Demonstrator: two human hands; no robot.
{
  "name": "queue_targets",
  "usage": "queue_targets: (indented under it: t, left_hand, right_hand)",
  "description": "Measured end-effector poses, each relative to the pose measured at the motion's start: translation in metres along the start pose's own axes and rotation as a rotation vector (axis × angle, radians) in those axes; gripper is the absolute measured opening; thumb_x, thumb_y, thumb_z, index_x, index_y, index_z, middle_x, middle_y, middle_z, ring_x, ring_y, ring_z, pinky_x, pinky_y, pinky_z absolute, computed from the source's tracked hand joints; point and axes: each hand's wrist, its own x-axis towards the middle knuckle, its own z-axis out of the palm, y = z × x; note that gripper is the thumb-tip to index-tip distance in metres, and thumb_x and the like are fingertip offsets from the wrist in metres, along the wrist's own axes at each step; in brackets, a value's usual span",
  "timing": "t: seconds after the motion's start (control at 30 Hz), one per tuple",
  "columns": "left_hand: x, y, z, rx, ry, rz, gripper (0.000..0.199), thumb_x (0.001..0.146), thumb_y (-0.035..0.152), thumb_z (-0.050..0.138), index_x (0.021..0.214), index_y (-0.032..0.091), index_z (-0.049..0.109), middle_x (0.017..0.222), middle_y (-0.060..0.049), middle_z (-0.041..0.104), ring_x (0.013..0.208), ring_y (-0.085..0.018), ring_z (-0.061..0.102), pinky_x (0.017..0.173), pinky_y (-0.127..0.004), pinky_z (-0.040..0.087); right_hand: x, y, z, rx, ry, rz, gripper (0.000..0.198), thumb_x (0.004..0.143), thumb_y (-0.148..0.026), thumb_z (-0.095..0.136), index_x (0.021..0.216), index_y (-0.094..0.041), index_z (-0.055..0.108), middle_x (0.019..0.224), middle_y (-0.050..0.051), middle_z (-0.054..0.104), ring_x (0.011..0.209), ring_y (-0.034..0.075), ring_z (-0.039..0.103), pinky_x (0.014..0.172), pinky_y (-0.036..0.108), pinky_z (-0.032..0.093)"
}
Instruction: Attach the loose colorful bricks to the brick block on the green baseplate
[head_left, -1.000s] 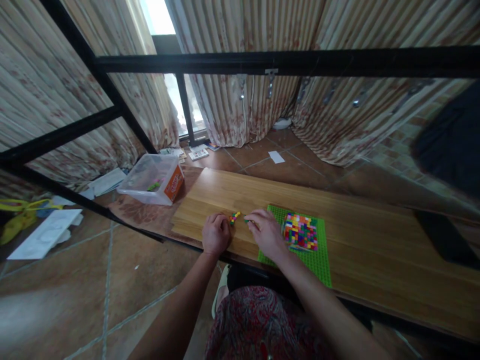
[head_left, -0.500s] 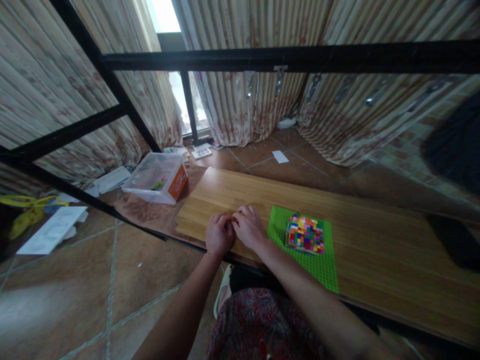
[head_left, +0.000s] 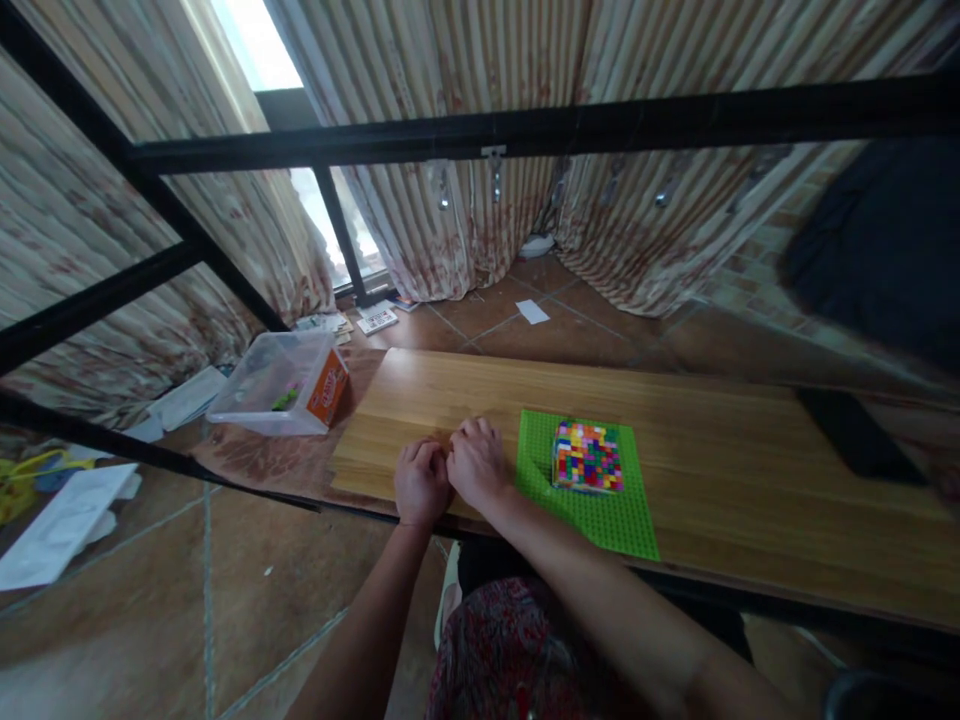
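My left hand (head_left: 421, 482) and my right hand (head_left: 477, 462) are side by side over the near left part of the wooden board (head_left: 435, 385). Both have curled fingers, and their fingertips meet. Whatever sits between them is hidden by the fingers. To the right of my right hand lies a green studded baseplate (head_left: 600, 525). A block built of many small coloured toy bricks (head_left: 589, 457) stands on it, apart from both hands.
A clear plastic box (head_left: 259, 390) with an orange label and some green pieces stands beyond the board's left end. A dark flat object (head_left: 859, 432) lies at the right. Black metal bars (head_left: 390, 140) cross in front of striped curtains (head_left: 517, 60). A white tray (head_left: 67, 525) is at lower left.
The camera view has turned to the right, so the board and box appear further left. My hands stay together, fingers still curled; the brick block stays on the baseplate.
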Motion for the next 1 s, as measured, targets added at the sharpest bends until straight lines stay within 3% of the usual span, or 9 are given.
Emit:
queue_targets:
  t: [0.33,0.53,0.63,0.83,1.0]
  left_hand:
    - [0.000,-0.002,0.000,0.003,0.009,0.011,0.015,0.085,0.016,0.050,0.083,0.021,0.065,0.090,-0.007,0.068,0.088,-0.021,0.061,0.081,-0.035,0.050]
    - [0.001,-0.004,0.000,0.021,0.008,0.012,0.016,0.085,0.017,0.050,0.084,0.020,0.066,0.091,-0.008,0.068,0.088,-0.021,0.060,0.082,-0.035,0.050]
    - [0.001,-0.003,0.000,0.036,0.019,0.013,0.017,0.085,0.017,0.049,0.084,0.020,0.065,0.092,-0.008,0.068,0.089,-0.021,0.060,0.083,-0.035,0.049]
    - [0.002,-0.002,-0.001,0.035,0.002,0.022,0.016,0.085,0.018,0.049,0.083,0.021,0.065,0.092,-0.007,0.068,0.089,-0.021,0.060,0.083,-0.035,0.049]
    - [0.003,-0.005,-0.001,0.033,-0.004,0.018,0.016,0.085,0.019,0.049,0.083,0.020,0.065,0.093,-0.008,0.068,0.090,-0.022,0.061,0.084,-0.036,0.049]
  right_hand:
    - [-0.002,-0.003,0.005,0.004,0.035,0.012,0.023,0.091,-0.022,0.048,0.091,-0.013,0.069,0.103,0.018,0.062,0.104,0.031,0.046,0.085,0.044,0.037]
    - [-0.004,-0.002,-0.004,0.073,0.116,-0.008,0.018,0.090,-0.020,0.051,0.087,-0.016,0.068,0.099,0.014,0.065,0.101,0.028,0.051,0.087,0.041,0.040]
    - [-0.014,0.007,-0.021,0.276,0.212,0.017,0.015,0.087,-0.018,0.053,0.083,-0.018,0.068,0.091,0.009,0.068,0.095,0.023,0.058,0.087,0.037,0.044]
    - [-0.045,0.041,-0.052,1.071,0.342,0.199,0.012,0.078,-0.031,0.064,0.076,-0.021,0.070,0.073,0.002,0.071,0.066,0.016,0.065,0.065,0.028,0.052]
    - [-0.066,0.063,-0.068,1.309,0.414,0.285,0.013,0.068,-0.033,0.074,0.071,-0.021,0.069,0.068,0.000,0.069,0.062,0.014,0.063,0.060,0.026,0.052]
